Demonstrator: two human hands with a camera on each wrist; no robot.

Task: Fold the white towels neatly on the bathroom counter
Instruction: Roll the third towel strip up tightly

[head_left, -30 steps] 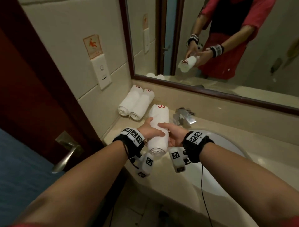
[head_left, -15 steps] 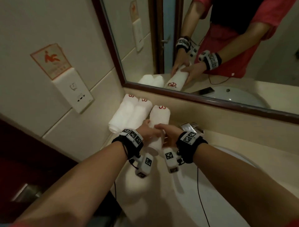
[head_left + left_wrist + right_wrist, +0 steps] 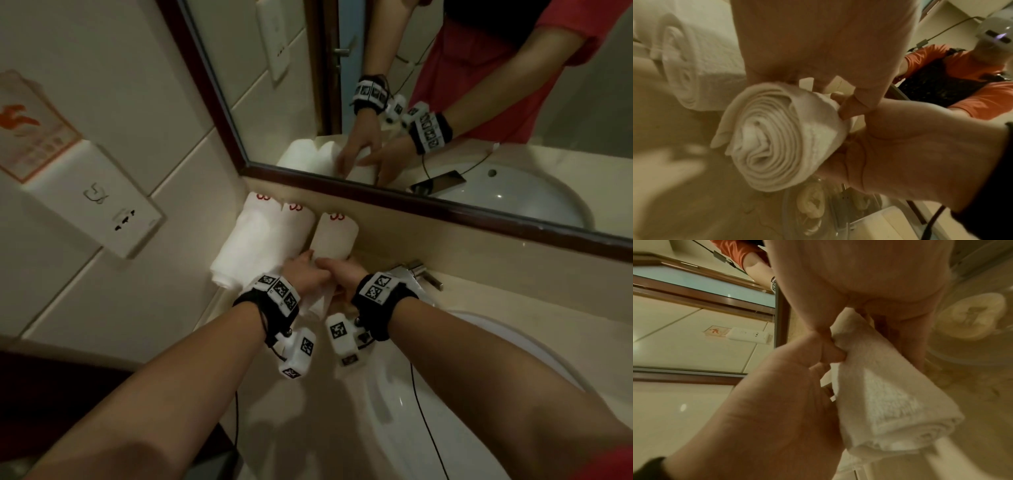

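Two rolled white towels with red embroidery lie side by side against the left wall, on the beige counter. A third rolled towel sits just to their right, its far end toward the mirror wall. My left hand and right hand both grip its near half, fingers curled over the top. The left wrist view shows the roll's spiral end between the left hand and the right hand. In the right wrist view the roll is held the same way. Whether it rests on the counter is unclear.
A chrome faucet stands just right of my hands, with the white sink basin below it. The framed mirror runs along the back wall. A wall socket plate is mounted on the left wall.
Both hands carried the third roll forward and down until it sits beside the two rolls near the mirror wall. The head view has moved closer and tilted down.
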